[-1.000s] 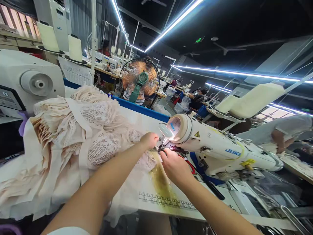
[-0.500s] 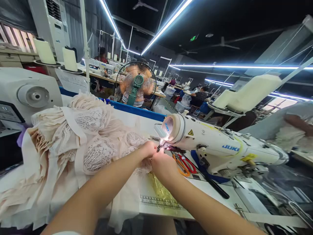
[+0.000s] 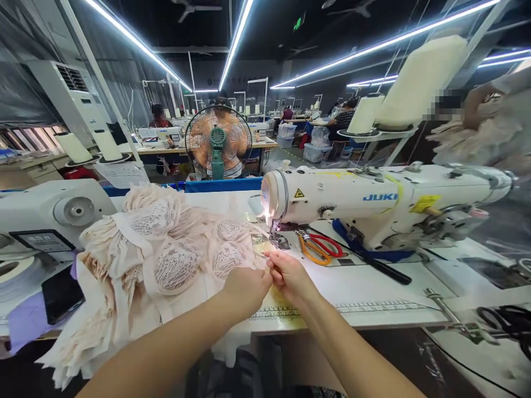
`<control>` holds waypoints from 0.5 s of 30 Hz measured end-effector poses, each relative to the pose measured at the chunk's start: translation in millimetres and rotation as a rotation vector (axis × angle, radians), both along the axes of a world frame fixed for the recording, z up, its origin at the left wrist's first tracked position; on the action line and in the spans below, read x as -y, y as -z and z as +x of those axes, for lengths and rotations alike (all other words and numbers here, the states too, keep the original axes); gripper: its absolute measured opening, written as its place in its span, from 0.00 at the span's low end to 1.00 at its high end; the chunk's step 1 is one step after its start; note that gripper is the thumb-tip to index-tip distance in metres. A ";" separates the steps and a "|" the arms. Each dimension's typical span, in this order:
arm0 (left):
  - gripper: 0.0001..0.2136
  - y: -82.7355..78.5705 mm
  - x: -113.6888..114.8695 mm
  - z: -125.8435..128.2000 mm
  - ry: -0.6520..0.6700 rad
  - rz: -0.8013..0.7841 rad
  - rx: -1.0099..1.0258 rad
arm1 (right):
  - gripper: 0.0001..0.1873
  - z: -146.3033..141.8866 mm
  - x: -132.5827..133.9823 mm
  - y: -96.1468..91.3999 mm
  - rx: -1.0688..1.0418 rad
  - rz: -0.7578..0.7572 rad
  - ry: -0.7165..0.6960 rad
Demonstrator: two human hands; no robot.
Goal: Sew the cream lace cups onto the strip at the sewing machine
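A cream lace bra lies on the table left of the needle area of a white sewing machine. My left hand is closed at the bra's right edge, its fingertips curled over the fabric. Close against it, my right hand is pinched, thumb and forefinger together; whatever sits between them is too small to make out. Both hands are just in front of the lit needle and presser foot, apart from it. Yellowish clear film shows under the fingers.
A heap of similar bras covers the table's left. Orange-handled scissors and red-handled scissors lie right of the needle, beside a black bar. A ruler strip runs along the front edge. A fan stands beyond the table.
My hands have drawn back from the needle toward the table's front edge, still close together. The head view has levelled and shifted, showing more of the machine's right side.
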State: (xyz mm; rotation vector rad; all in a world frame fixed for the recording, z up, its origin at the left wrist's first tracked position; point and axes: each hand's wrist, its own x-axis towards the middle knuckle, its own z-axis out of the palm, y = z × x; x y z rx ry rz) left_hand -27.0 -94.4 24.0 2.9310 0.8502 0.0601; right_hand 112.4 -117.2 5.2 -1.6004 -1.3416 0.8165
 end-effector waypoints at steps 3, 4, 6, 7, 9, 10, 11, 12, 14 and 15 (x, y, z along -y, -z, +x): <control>0.08 -4.1 5.4 6.6 0.074 0.175 -0.002 | 0.15 10.0 10.4 7.0 0.027 0.021 0.012; 0.09 -4.5 4.8 9.7 0.100 0.230 0.049 | 0.13 14.0 15.2 8.8 0.070 0.029 0.009; 0.10 -3.4 -0.1 18.3 0.176 0.332 0.174 | 0.10 21.2 25.6 10.9 0.178 0.037 -0.010; 0.10 -1.9 -4.1 23.8 0.226 0.363 0.221 | 0.09 24.2 30.4 11.1 0.232 0.033 -0.023; 0.10 2.0 -13.9 35.7 0.331 0.345 0.237 | 0.07 29.6 38.0 9.8 0.326 0.015 -0.038; 0.09 3.9 -18.8 41.5 0.367 0.303 0.215 | 0.07 32.5 40.5 8.4 0.368 0.004 -0.041; 0.08 5.7 -23.4 46.7 0.393 0.252 0.188 | 0.08 35.8 42.3 6.7 0.407 -0.007 -0.040; 0.08 7.2 -27.4 51.1 0.411 0.197 0.165 | 0.09 39.5 43.2 4.7 0.443 -0.016 -0.037; 0.09 9.6 -33.8 57.1 0.400 0.067 0.186 | 0.10 47.6 43.3 0.5 0.498 -0.028 -0.037; 0.09 10.7 -36.5 58.7 0.374 -0.018 0.235 | 0.11 51.6 42.5 -1.5 0.519 -0.030 -0.037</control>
